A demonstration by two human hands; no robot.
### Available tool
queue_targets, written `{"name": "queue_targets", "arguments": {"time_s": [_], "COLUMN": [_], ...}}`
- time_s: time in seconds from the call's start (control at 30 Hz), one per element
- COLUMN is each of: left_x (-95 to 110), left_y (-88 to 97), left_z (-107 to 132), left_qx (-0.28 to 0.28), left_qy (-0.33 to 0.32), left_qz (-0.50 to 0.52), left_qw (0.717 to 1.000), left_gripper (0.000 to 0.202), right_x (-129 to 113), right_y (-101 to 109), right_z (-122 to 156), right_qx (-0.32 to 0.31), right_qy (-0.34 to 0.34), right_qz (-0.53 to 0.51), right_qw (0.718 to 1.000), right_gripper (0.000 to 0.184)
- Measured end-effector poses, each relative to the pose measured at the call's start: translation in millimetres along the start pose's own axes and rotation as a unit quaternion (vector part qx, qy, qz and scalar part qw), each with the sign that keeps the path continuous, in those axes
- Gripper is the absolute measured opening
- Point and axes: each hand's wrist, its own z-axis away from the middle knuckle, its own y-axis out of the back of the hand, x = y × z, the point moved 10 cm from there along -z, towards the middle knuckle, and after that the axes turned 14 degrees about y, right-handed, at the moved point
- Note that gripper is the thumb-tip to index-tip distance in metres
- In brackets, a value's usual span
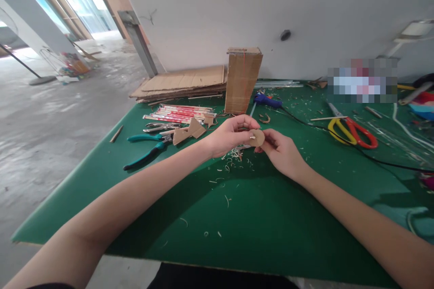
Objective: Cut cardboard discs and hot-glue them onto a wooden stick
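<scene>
Between my hands is a small round cardboard disc [259, 138], with a short pale stick end [252, 137] showing at its left side. My left hand [233, 133] is closed, thumb and fingers pinching at the disc's left side by the stick. From the right, my right hand [280, 151] grips the disc's edge between thumb and fingers. Both hands are held just over a heap of pale wood shavings [234, 157] on the green tabletop [203, 207]. Some of the fingertips are hidden behind the disc.
Left of my hands lie teal-handled cutters [145, 156], metal pliers [161, 127], cardboard scraps [190, 130] and red-white wrapped chopsticks [183, 113]. Behind stand a cardboard box [243, 81] and stacked cardboard sheets [183, 80]. A blue glue gun [267, 100] trails a black cord; scissors [352, 133] lie right.
</scene>
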Motion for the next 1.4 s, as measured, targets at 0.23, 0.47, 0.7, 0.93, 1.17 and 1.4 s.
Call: {"name": "queue_targets", "arguments": {"time_s": [0.23,0.47,0.7,0.93,1.17,1.4], "left_x": [-3,0,-17,-27,-31,-29], "left_y": [2.3,6.0,22.7,19.4,12.1,8.1], "left_z": [0,1,-5,-6,-6,-5], "left_qx": [-0.041,-0.018,0.062,0.044,0.019,0.011], "left_qy": [-0.002,0.008,0.069,0.102,0.120,0.101], "left_qz": [0.035,0.034,0.037,0.097,0.071,0.062], "left_qw": [0.999,0.999,0.995,0.989,0.990,0.993], "left_gripper": [0.015,0.009,0.010,0.006,0.010,0.007], "right_x": [-7,-3,-2,-13,-41,-48], "right_y": [-3,-1,6,7,22,16], "right_z": [-2,-2,-1,1,0,1], "right_qx": [-0.020,-0.004,0.042,0.051,0.079,0.035], "right_qy": [-0.009,-0.011,-0.020,0.035,0.135,0.192], "right_qz": [-0.005,-0.054,-0.059,-0.012,0.138,0.205], "right_qw": [1.000,0.998,0.997,0.998,0.978,0.959], "right_gripper": [0.017,0.019,0.016,0.014,0.005,0.008]}}
